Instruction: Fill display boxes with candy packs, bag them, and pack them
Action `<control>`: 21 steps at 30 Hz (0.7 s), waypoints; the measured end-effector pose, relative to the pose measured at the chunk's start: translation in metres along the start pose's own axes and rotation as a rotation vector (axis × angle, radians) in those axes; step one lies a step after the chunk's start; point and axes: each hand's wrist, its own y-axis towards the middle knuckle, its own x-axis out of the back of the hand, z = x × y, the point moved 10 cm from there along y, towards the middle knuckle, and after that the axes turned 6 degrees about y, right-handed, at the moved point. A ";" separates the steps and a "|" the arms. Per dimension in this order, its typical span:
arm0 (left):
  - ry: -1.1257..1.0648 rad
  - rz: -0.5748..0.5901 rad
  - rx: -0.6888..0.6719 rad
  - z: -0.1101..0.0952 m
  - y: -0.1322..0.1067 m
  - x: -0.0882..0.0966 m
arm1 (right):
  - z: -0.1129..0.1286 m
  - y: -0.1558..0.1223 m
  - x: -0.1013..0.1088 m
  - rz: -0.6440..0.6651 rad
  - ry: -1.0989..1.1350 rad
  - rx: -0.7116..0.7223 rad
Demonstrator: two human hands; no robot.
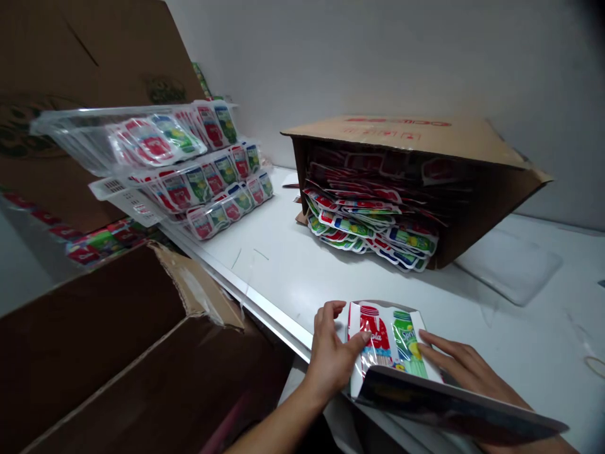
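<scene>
At the table's front edge lies a small open carton [354, 384] with a dark flap hanging toward me. Inside it is a clear-wrapped packet [378, 340], printed with a red cola and a green soda picture. My left hand [333, 353] grips the carton's left side, its thumb resting on the packet and its fingers outside the wall. Around the right side is my right hand [466, 366], fingertips on that wall; the flap hides part of this hand, and its thumb does not show.
A large cardboard box [406, 135] lies on its side, stuffed with similar flat packets [373, 214]. Plastic trays [137, 170] of packets are stacked at the left. Below them an open cardboard box [94, 353] stands against the white table [265, 258]. A clear plastic sheet [515, 265] lies at right.
</scene>
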 end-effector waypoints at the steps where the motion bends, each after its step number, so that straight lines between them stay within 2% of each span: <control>1: 0.062 -0.005 -0.072 -0.007 -0.002 0.002 | 0.007 -0.001 0.000 0.025 -0.004 0.018; 4: 0.144 0.050 -0.227 -0.023 -0.008 0.003 | 0.029 -0.007 -0.003 0.133 -0.030 0.079; 6: 0.155 0.148 -0.329 -0.034 -0.012 0.006 | 0.037 -0.012 -0.001 0.151 -0.021 0.075; 8: 0.180 0.317 -0.426 -0.043 -0.018 0.008 | 0.039 -0.017 0.000 0.158 -0.011 0.034; 10: 0.219 0.526 -0.456 -0.045 -0.026 0.009 | 0.039 -0.021 0.000 0.159 -0.008 -0.004; 12: 0.261 0.655 -0.456 -0.044 -0.033 0.010 | 0.039 -0.021 -0.003 0.153 -0.002 -0.001; 14: 0.285 0.650 -0.450 -0.044 -0.035 0.010 | 0.035 -0.019 -0.004 0.096 0.013 -0.030; 17: 0.221 0.477 -0.410 -0.039 -0.031 0.004 | 0.017 -0.016 -0.004 -0.077 0.092 -0.198; 19: 0.095 0.399 -0.343 -0.027 -0.029 -0.003 | 0.006 -0.020 -0.006 -0.196 0.187 -0.339; 21: -0.049 0.375 -0.232 -0.009 -0.027 -0.011 | 0.002 -0.024 -0.009 -0.263 0.270 -0.427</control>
